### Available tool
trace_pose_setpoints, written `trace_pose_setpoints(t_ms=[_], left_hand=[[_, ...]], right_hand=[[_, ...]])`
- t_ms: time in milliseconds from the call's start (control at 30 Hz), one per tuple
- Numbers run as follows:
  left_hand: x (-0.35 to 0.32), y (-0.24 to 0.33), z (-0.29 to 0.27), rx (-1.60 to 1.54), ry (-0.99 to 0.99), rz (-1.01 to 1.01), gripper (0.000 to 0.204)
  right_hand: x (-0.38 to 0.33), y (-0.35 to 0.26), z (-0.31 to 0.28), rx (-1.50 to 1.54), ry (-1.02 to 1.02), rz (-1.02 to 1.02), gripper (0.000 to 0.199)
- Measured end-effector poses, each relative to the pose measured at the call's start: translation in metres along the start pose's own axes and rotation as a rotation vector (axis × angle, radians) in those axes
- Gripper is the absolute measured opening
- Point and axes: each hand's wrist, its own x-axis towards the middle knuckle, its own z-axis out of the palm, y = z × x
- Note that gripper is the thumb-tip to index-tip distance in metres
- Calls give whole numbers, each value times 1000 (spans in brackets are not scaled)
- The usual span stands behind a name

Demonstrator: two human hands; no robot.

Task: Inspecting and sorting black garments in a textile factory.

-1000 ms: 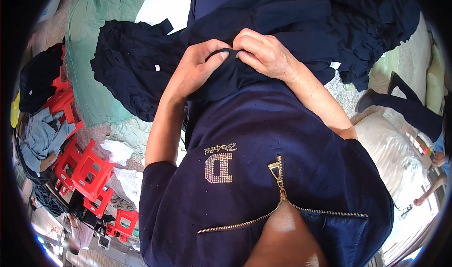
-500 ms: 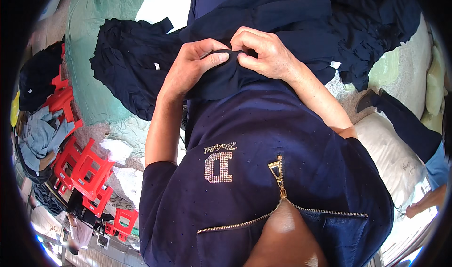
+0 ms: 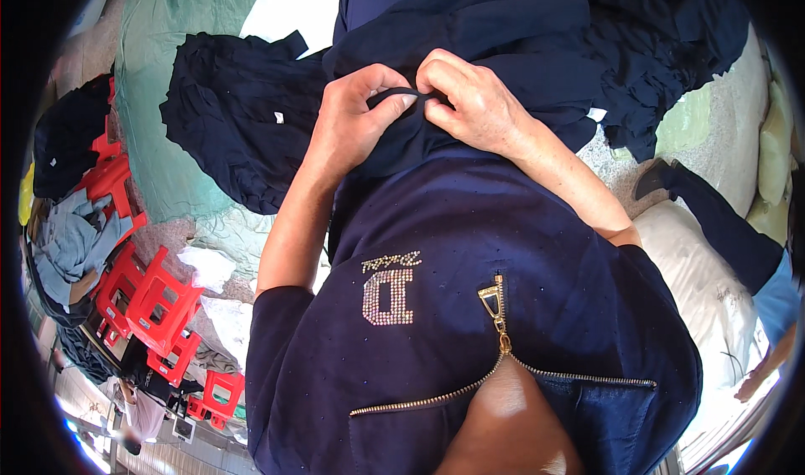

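Across my lap lies a dark navy garment (image 3: 495, 26), its edge pinched up between both hands. My left hand (image 3: 360, 110) grips the fold with thumb and bent fingers. Close beside it, almost touching, my right hand (image 3: 470, 98) pinches the same edge, fingers curled under. Whether anything small is held at the fingertips cannot be made out. More dark garments are heaped on the left (image 3: 231, 123) and on the right (image 3: 671, 39), a small white tag showing on the left heap.
Red plastic stools (image 3: 159, 299) stand at the left, with grey-blue cloth (image 3: 75, 240) piled by them. A green sheet (image 3: 155, 140) covers the floor at upper left. A white sack (image 3: 696, 265) lies at right, near another person's dark-trousered leg (image 3: 721, 223). Another person appears at lower left.
My left hand has shifted slightly to the right, and my right hand has turned a little, still pinching the garment's edge. At right, the other person's hand has moved slightly.
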Motion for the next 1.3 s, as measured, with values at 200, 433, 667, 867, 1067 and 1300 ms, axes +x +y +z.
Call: trace_pose_setpoints(t_ms=[200,433,667,867,1067,1300], left_hand=[[7,7,14,508,338,540,22],[9,16,10,459,368,821,29],[4,21,-5,138,179,589,21],[8,28,-3,214,167,436,26],[10,22,-19,-150,103,157,22],[20,-7,-66,-244,115,-87,11]], right_hand=[[6,-6,6,-122,284,-165,21],[8,-7,1,28,476,-152,26],[9,-6,-7,51,336,-128,23],[16,1,-2,52,369,-179,19],[39,5,-14,-289,375,-487,21],[66,31,-29,-362,-101,-66,33]])
